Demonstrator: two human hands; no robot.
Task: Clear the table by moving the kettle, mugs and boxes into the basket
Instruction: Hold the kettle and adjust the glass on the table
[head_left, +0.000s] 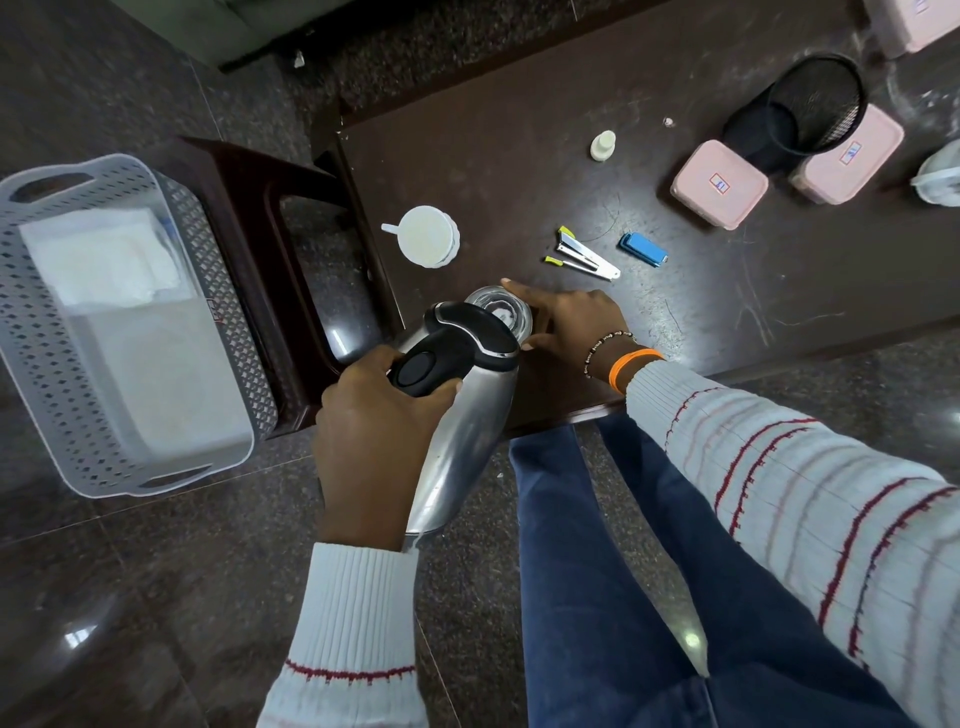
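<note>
My left hand (374, 441) grips the black handle of the steel kettle (462, 441), which hangs tilted at the table's near left corner. My right hand (566, 325) wraps around a clear glass mug (501, 309) standing on the table just behind the kettle's lid. A white mug (427, 236) stands farther back on the dark brown table (519, 171). Two pink lidded boxes (719, 184) (852, 156) lie at the right. The grey perforated basket (218, 291) sits on a dark stool to the left, with white items inside.
A black mesh cup (810, 111) lies tipped between the pink boxes. A stapler (587, 254), a blue stapler (643, 249) and a small white bottle (602, 145) lie mid-table. Another pink box (914, 21) is at the far right corner, a white object (940, 176) at the right edge.
</note>
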